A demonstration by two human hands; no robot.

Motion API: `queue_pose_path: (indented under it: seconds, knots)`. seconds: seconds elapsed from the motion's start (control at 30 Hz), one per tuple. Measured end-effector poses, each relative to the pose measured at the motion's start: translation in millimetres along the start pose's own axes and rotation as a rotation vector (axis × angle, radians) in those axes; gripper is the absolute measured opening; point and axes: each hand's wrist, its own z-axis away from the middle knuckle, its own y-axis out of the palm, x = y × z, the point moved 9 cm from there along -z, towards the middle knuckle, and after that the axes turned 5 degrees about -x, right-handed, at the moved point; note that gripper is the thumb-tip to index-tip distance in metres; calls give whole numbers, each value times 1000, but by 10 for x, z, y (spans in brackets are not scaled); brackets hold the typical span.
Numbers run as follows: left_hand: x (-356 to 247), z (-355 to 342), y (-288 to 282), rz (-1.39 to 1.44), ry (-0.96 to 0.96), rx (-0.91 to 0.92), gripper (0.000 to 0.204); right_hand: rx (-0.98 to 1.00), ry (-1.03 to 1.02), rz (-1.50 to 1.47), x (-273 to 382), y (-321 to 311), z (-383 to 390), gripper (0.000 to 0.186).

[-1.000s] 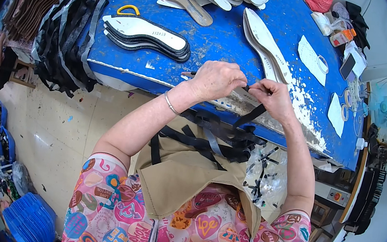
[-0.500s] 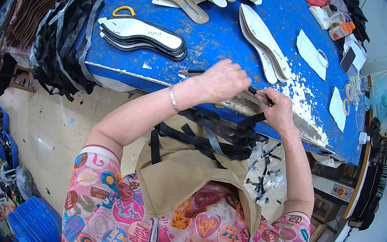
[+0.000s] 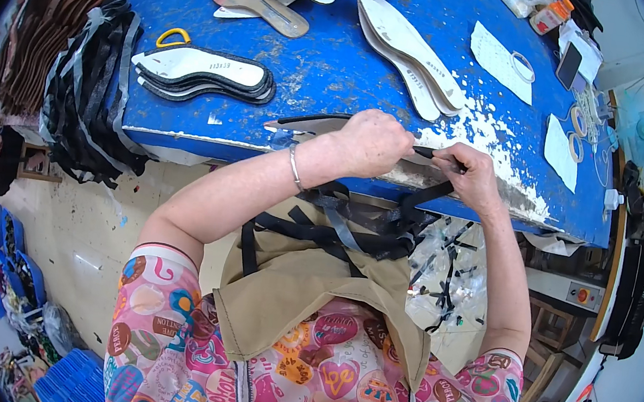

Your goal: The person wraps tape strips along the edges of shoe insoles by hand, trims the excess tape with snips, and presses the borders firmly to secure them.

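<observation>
At the table's front edge, a white insole [image 3: 311,124] with a dark rim lies partly under my left hand [image 3: 373,145]. My left fingers are closed over it, and the hand hides much of its middle. Just to the right, my right hand [image 3: 466,174] pinches a black strip [image 3: 429,194] against the insole's end. From that hand the strip hangs down toward more black strips [image 3: 334,235] lying across the tan apron [image 3: 277,308] on my lap.
A stack of black-edged insoles [image 3: 209,75] and yellow-handled scissors [image 3: 173,39] sit at left on the blue table [image 3: 316,56]. White insoles [image 3: 408,55] lie farther back. Bundled black strips [image 3: 94,93] hang over the left edge. A phone [image 3: 569,65] and tape rolls [image 3: 576,144] are at right.
My view has shifted, moving the table items left and up in the picture. The insole has tilted so more of its white face shows beside my left hand. Both hands keep their grip.
</observation>
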Motion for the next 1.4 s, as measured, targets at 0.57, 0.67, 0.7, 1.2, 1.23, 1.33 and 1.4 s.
queue_pose_path:
  seconds: [0.57, 0.67, 0.7, 1.2, 1.23, 1.33, 1.4]
  knots:
    - [170, 664, -785, 678, -345, -55, 32, 88, 236, -784, 549, -255, -100, 11]
    - [416, 1006, -635, 1126, -580, -358, 31, 89, 255, -854, 678, -18, -105, 11]
    - [412, 1043, -598, 1117, -583, -365, 31, 90, 294, -900, 691, 85, -91, 10]
    - [442, 1291, -464, 1341, -766, -628, 26, -46, 490, -1025, 976, 960, 195, 12]
    - [384, 1256, -517, 1238, -723, -559, 25, -47, 455, -1027, 1005, 962, 221, 13]
    - [504, 1348, -345, 1178, -874, -433, 22, -45, 421, -910, 969, 1070, 351, 11]
    - [557, 1343, -299, 1198, -853, -433, 20, -62, 341, -734, 985, 1117, 454, 10]
